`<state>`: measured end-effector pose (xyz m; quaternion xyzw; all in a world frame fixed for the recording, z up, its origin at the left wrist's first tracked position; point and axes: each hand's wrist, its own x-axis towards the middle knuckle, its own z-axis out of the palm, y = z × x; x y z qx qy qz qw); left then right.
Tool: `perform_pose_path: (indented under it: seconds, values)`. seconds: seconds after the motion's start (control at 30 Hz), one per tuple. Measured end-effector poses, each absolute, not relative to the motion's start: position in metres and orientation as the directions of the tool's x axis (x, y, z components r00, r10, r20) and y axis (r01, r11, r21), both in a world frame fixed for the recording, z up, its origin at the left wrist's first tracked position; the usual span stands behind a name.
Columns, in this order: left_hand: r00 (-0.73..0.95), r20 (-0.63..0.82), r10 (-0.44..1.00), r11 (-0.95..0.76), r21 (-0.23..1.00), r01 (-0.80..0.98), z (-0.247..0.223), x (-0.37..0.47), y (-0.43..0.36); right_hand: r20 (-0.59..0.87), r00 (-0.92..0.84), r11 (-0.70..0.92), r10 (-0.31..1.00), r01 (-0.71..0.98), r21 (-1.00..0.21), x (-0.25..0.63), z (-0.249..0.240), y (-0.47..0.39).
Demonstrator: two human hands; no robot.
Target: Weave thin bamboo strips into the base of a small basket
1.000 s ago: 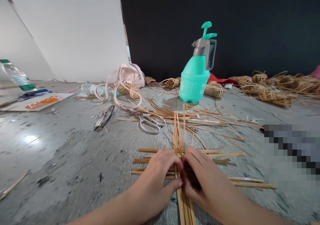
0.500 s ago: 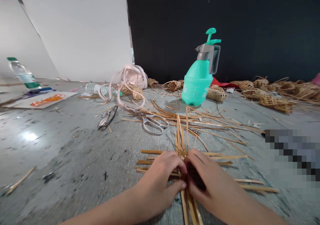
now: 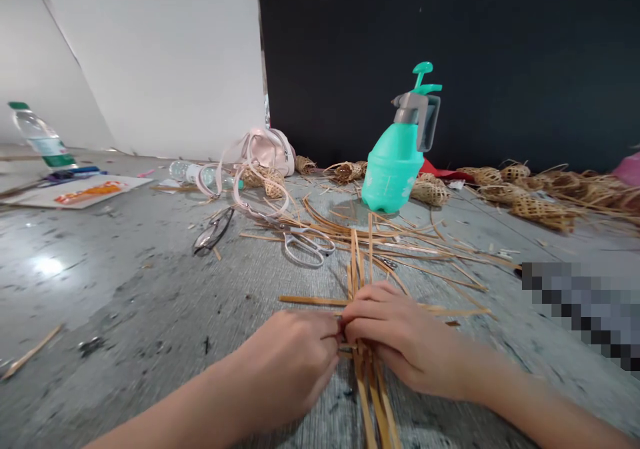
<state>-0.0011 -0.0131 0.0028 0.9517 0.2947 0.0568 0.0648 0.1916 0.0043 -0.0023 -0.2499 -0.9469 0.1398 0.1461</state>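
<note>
Grey scuffed floor (image 3: 125, 302), glare patch near left. White board (image 3: 165, 69) leaning far left. Black wall (image 3: 500, 56) across far right. Light even, indoor.

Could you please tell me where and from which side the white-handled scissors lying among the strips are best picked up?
Grip the scissors by their white handle loops, which lie flat toward the hands' side. Come from above and from the near side; the blades point away toward the pink bag, probably under loose strips.
</note>
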Motion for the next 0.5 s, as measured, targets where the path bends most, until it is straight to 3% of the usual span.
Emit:
perform_pose_path:
  seconds: [0.17, 0.33, 0.43, 0.5]
  values:
    - [0.82, 0.018, 0.572, -0.82, 0.011, 0.572, -0.003, 0.003, -0.019, 0.2, -0.893, 0.901, 0.404, 0.351, -0.257, 0.181, -0.004, 0.019]
    - [0.843, 0.034, 0.537, -0.841, -0.062, 0.538, -0.008, 0.005, -0.021, 0.218, -0.889, 0.897, 0.402, 0.335, -0.287, 0.18, -0.01, 0.021]
    - [0.854, 0.091, 0.512, -0.855, -0.039, 0.517, -0.01, 0.002, -0.021, 0.223, -0.879, 0.882, 0.421, 0.34, -0.325, 0.182, -0.013, 0.019]
    - [0.831, 0.148, 0.536, -0.844, 0.069, 0.532, -0.009, -0.001, -0.02, 0.236, -0.855, 0.856, 0.462, 0.36, -0.37, 0.186, -0.014, 0.017]
